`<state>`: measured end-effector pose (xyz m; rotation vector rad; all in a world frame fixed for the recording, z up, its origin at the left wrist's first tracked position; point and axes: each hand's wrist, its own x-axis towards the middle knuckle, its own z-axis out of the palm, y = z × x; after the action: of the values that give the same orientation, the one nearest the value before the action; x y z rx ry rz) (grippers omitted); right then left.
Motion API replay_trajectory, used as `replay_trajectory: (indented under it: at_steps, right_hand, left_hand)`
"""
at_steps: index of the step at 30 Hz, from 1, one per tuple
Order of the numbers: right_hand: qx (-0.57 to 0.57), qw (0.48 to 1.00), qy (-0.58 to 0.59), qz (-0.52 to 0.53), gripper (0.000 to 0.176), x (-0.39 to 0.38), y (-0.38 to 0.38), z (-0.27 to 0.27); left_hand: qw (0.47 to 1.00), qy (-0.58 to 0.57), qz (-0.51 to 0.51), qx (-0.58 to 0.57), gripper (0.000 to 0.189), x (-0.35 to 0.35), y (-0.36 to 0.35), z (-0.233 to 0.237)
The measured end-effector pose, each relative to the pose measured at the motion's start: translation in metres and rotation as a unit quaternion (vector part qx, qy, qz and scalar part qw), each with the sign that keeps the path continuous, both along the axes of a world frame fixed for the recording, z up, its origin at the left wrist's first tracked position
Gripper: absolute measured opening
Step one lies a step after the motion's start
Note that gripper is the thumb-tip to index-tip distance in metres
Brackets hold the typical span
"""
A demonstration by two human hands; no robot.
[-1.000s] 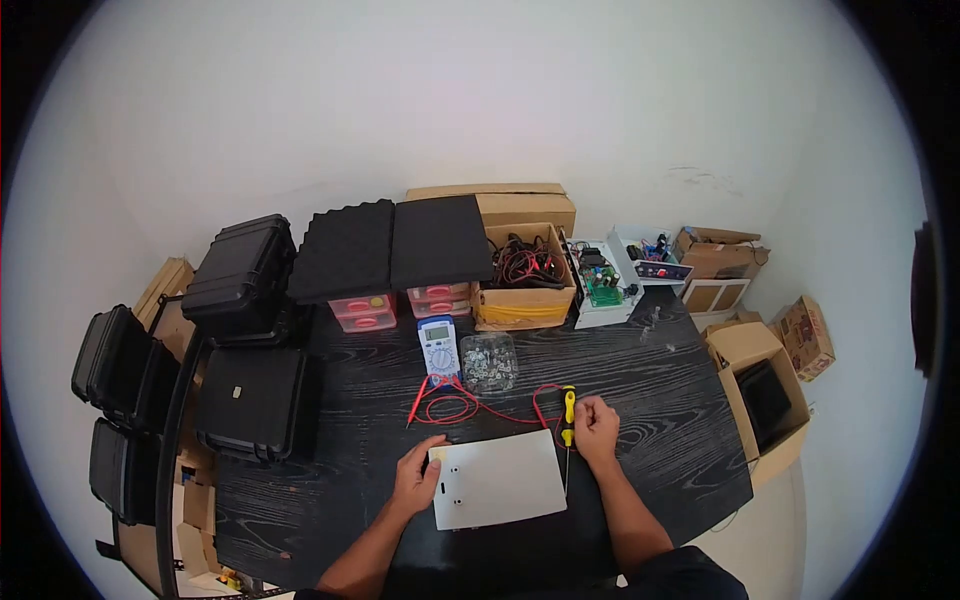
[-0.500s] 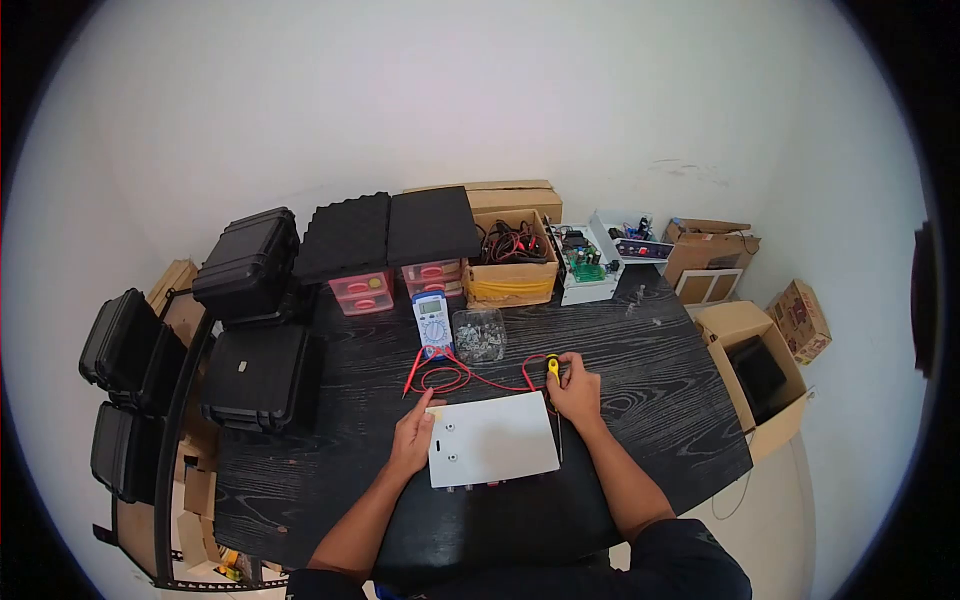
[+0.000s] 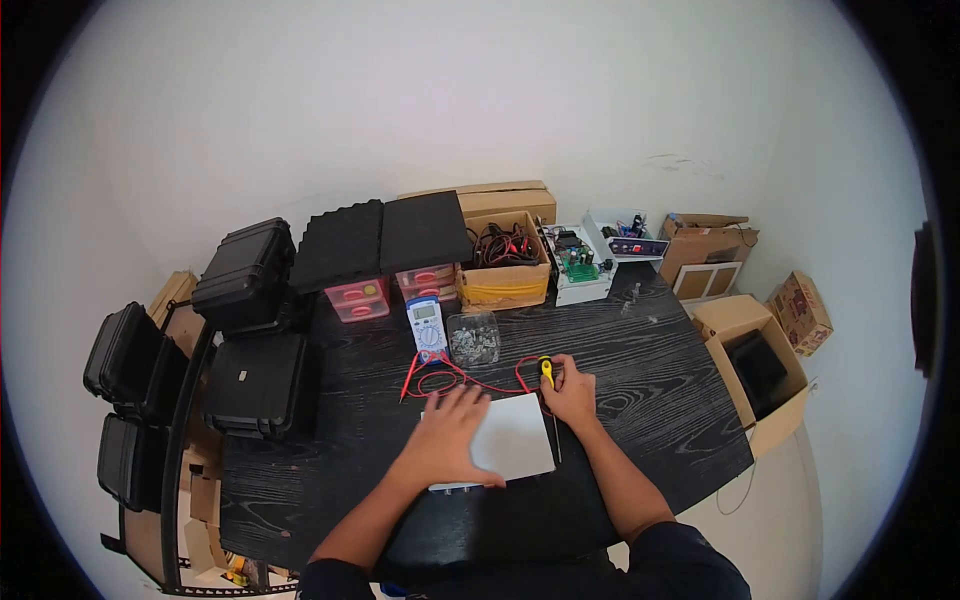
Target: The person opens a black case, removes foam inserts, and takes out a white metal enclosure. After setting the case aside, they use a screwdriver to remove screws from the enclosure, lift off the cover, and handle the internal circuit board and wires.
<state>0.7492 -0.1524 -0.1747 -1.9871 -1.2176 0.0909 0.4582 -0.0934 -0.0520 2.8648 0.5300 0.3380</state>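
A flat white casing (image 3: 517, 440) lies on the table in front of me, with small connectors showing along its near edge. My left hand (image 3: 447, 440) is open over the casing's left half, fingers spread and thumb near the front edge. Beside the right edge, my right hand (image 3: 572, 392) is closed around a yellow-and-black screwdriver (image 3: 547, 372), its long thin shaft pointing toward me. A blue-and-white multimeter (image 3: 427, 322) stands beyond the casing, its red test leads (image 3: 437, 383) coiled in front. Next to it sits a clear tray of small metal hardware (image 3: 474, 340).
Black hard cases (image 3: 255, 385) stand at the left. Pink drawer units (image 3: 357, 300) under black foam, a cardboard box of cables (image 3: 505, 285) and an opened white chassis with circuit boards (image 3: 583, 270) line the back. An open carton (image 3: 755, 370) sits off the right edge.
My left hand has moved from the casing's left edge to the right, now spread across its top. The screwdriver stays in my right hand, and the view has shifted slightly.
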Motion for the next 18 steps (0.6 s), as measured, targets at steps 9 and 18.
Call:
replay_trajectory:
  at_steps: [9,18]
  right_hand:
    - [-0.004,1.000,0.006,0.000,0.041,-0.001,-0.001,0.002]
    - [-0.026,1.000,-0.016,-0.004,0.041,0.000,-0.001,0.005]
  left_hand:
    - [0.994,0.104,-0.018,-0.005,0.137,0.029,-0.012,-0.005]
    - [0.967,-0.242,-0.042,-0.073,0.145,0.016,0.015,0.006]
